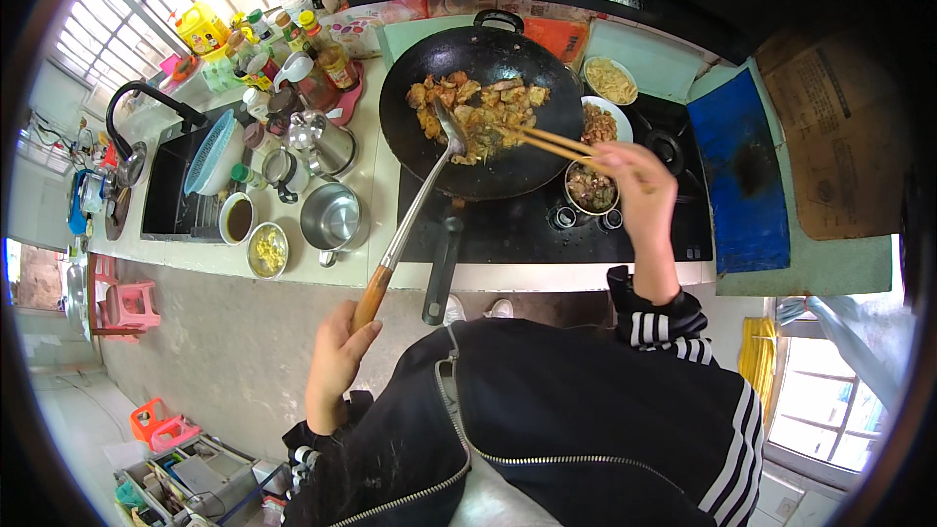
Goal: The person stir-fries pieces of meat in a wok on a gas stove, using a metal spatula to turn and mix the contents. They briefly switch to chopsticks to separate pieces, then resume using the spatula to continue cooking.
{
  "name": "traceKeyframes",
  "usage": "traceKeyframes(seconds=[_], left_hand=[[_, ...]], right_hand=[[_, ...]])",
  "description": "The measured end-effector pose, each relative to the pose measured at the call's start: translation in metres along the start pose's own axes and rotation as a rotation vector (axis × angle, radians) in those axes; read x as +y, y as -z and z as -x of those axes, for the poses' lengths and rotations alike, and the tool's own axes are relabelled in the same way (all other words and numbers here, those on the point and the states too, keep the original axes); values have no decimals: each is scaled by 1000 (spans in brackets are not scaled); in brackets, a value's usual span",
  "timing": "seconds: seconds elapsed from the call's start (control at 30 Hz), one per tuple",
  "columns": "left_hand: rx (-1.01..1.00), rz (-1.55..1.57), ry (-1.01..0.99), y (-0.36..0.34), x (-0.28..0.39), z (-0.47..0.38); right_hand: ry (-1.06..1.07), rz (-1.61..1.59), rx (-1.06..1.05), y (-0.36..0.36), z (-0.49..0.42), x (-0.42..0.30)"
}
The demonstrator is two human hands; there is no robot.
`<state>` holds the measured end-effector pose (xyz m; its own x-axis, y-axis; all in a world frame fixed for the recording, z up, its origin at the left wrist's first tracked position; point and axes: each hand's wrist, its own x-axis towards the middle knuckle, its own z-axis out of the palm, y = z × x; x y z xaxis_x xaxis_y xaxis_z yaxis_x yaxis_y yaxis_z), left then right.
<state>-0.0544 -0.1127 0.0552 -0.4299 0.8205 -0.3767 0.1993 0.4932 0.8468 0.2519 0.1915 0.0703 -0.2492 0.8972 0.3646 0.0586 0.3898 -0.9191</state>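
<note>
My left hand point(342, 359) is closed around the wooden handle of a long metal ladle point(419, 199), whose head rests among browned food pieces point(483, 113) in a black wok point(476, 179). From the right, my right hand point(644, 187) grips wooden chopsticks point(560, 146), their tips at the food. Below that hand's fingers, near the wok's right edge, is a bowl of chopped, dark food point(591, 189). A white plate of chopped reddish food point(600, 123) and a bowl of pale strips point(611, 80) stand behind it. The wok's long handle point(442, 271) points towards me.
Left on the counter are a metal pot point(331, 216), a bowl of yellow bits point(268, 251), a bowl of dark liquid point(239, 219), a metal kettle point(333, 146) and several seasoning bottles point(337, 66). A sink point(176, 197) lies farther left. Cardboard point(853, 139) stands at right.
</note>
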Motion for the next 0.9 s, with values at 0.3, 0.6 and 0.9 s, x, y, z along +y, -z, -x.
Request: traceKeyframes(seconds=[0.3, 0.6, 0.9], left_hand=[[-95, 344, 193, -3, 8, 6], [-175, 389, 154, -15, 14, -4], [-228, 450, 161, -31, 8, -18]], right_hand=[[-382, -1145, 735, 18, -9, 76], [-352, -1420, 527, 14, -14, 33], [-195, -1122, 565, 16, -6, 47]])
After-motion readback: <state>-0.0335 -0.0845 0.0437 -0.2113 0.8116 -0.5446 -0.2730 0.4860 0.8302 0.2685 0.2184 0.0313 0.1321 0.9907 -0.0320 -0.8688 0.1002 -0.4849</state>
